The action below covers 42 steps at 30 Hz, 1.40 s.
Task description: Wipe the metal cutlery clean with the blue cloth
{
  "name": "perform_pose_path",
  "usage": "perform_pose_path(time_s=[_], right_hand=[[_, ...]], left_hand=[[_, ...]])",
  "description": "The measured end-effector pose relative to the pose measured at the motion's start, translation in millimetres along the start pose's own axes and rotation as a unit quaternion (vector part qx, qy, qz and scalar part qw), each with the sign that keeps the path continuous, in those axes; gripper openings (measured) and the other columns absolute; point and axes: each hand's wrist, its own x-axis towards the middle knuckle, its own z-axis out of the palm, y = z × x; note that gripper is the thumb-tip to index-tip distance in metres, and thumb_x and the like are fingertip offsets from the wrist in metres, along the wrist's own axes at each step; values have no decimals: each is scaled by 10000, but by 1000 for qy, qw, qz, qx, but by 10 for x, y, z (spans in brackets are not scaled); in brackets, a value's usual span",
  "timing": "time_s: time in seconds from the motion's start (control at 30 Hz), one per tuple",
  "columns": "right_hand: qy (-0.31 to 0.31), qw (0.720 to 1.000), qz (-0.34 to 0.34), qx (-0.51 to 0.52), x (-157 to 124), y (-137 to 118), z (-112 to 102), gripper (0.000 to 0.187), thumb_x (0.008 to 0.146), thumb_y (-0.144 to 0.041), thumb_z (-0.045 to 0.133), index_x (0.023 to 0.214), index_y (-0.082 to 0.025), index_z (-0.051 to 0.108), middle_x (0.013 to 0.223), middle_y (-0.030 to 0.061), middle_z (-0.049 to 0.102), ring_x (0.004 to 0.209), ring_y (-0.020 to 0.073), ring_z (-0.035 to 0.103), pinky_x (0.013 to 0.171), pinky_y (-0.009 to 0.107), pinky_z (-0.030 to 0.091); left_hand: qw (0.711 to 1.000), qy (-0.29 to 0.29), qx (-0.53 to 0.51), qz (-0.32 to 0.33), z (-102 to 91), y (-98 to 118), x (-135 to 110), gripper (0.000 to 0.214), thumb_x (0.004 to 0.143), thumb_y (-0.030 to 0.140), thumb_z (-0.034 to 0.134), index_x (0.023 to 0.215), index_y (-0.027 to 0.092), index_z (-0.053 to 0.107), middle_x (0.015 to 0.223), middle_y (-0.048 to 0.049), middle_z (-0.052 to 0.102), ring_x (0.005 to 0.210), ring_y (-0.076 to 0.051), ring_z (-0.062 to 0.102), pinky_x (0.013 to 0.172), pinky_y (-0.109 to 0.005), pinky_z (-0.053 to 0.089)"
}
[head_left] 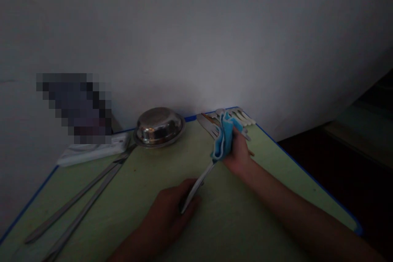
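My left hand is closed round the handle end of a metal utensil that slants up to the right over the green table. My right hand grips a light blue cloth wrapped round the utensil's upper end, so that end is hidden. Right behind the cloth, several pieces of cutlery lie in a row near the table's far edge.
An upturned steel bowl on a plate sits at the back by the white wall. Two long metal utensils lie at the left. A white flat packet lies at the back left. The table's blue edge drops off at right.
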Motion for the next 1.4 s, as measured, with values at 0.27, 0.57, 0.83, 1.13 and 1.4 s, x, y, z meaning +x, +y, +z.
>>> perform_pose_path(time_s=[0.27,0.57,0.83,1.13,1.4], right_hand=[[56,998,31,0,-8,29,90,160,837,-210,484,900,-202,630,694,-5,708,658,165,656,673,316,532],[-19,996,73,-48,-95,-1,132,272,669,-13,478,844,-181,602,675,-18,684,691,153,652,752,321,520],[-99,992,75,-2,-67,-115,78,388,595,15,490,898,-217,560,730,-30,681,694,148,639,752,342,518],[-17,993,65,96,-83,-71,150,177,808,-320,463,875,-212,587,667,4,661,669,178,628,674,342,515],[-65,987,-59,134,-42,-318,-15,375,810,-409,375,494,-211,412,435,-41,398,412,74,376,408,201,363]], left_hand=[[998,11,64,-26,38,2,-1,366,931,363,312,1205,212,502,978,-67,705,851,-224,662,771,-325,483],[995,50,-69,-51,-43,47,-18,265,934,381,327,831,220,510,693,25,594,623,-156,588,581,-239,440],[984,104,-114,-91,-62,31,-2,268,911,428,354,821,221,499,604,50,488,558,-149,514,522,-229,410],[999,14,-30,-38,1,-11,-5,258,936,374,302,839,219,484,676,18,572,606,-165,577,558,-247,410],[1000,-26,-3,-17,-57,-31,-45,307,945,384,275,827,210,499,717,3,569,657,-166,572,613,-259,424]])
